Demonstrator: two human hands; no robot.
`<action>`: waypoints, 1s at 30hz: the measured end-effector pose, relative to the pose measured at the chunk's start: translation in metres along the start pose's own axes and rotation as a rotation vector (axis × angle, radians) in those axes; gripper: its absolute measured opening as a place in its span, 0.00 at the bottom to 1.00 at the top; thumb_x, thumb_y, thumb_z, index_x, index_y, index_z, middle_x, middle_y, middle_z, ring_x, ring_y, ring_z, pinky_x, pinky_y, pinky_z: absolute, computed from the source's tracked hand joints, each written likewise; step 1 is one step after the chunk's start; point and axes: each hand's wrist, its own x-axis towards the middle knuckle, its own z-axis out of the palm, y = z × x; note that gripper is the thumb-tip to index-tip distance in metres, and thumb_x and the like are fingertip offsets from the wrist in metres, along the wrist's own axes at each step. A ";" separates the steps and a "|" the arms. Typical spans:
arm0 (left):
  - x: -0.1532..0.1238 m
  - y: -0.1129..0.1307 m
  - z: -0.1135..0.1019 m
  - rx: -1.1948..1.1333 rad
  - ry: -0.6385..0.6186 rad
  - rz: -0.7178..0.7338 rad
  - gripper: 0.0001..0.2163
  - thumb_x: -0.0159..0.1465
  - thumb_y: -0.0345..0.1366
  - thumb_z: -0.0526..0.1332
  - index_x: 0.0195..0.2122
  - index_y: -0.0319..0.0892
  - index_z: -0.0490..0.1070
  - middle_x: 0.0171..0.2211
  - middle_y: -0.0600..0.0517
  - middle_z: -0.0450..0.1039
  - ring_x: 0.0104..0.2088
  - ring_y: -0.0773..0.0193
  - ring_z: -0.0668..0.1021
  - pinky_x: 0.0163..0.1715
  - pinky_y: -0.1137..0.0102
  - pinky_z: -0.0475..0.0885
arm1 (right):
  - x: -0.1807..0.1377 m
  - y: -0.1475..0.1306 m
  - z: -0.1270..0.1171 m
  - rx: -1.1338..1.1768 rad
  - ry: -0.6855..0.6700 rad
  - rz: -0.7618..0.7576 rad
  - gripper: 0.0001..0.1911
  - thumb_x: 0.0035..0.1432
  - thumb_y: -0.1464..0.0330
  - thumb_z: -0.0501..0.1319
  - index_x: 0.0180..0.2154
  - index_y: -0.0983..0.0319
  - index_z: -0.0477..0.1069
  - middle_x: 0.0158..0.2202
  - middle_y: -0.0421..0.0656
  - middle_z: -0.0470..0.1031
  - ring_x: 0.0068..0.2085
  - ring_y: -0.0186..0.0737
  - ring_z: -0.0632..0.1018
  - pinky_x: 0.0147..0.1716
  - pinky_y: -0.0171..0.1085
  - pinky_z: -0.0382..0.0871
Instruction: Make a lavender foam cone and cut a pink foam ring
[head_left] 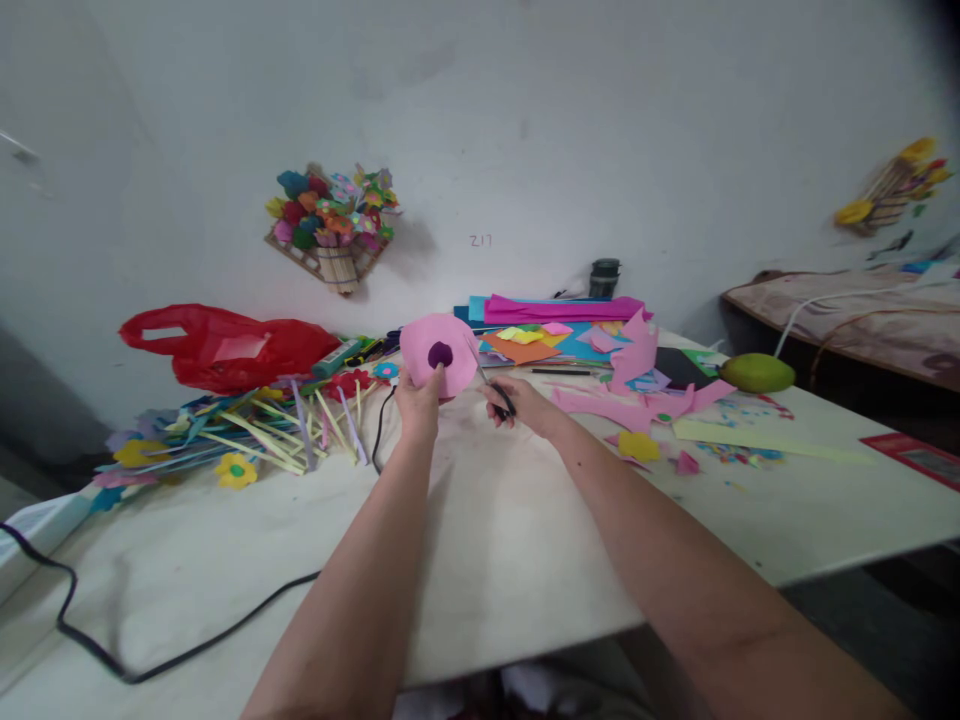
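My left hand (pixel 418 398) is closed on the lower edge of a round pink paper piece (pixel 442 352) with a dark purple spot in its middle, held up above the table. To its right, my right hand (pixel 517 402) grips black-handled scissors (pixel 491 385), whose blades point up to the pink piece's right edge. Both forearms reach out over the pale tabletop (pixel 487 540).
A red plastic bag (pixel 225 350) and a heap of paper strips and paper flowers (pixel 247 430) lie at the left. Coloured sheets and pink scraps (pixel 600 350) cover the right, with a green fruit (pixel 757 373). A black cable (pixel 187 640) crosses the front left. Paper flower baskets hang on the wall (pixel 334 225).
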 end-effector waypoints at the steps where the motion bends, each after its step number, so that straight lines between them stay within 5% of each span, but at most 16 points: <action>1: 0.000 0.000 0.000 0.000 -0.002 0.002 0.18 0.49 0.37 0.69 0.40 0.41 0.68 0.40 0.48 0.73 0.32 0.63 0.77 0.27 0.65 0.78 | 0.000 -0.001 0.000 -0.002 0.002 0.000 0.14 0.56 0.58 0.60 0.30 0.63 0.65 0.20 0.36 0.70 0.17 0.28 0.70 0.11 0.26 0.56; 30: 0.002 0.004 -0.004 0.004 -0.027 0.004 0.20 0.47 0.38 0.70 0.41 0.41 0.70 0.38 0.47 0.75 0.32 0.62 0.78 0.30 0.62 0.78 | 0.000 -0.002 -0.002 -0.014 0.004 -0.003 0.16 0.51 0.56 0.60 0.29 0.63 0.67 0.19 0.36 0.68 0.16 0.28 0.69 0.10 0.27 0.51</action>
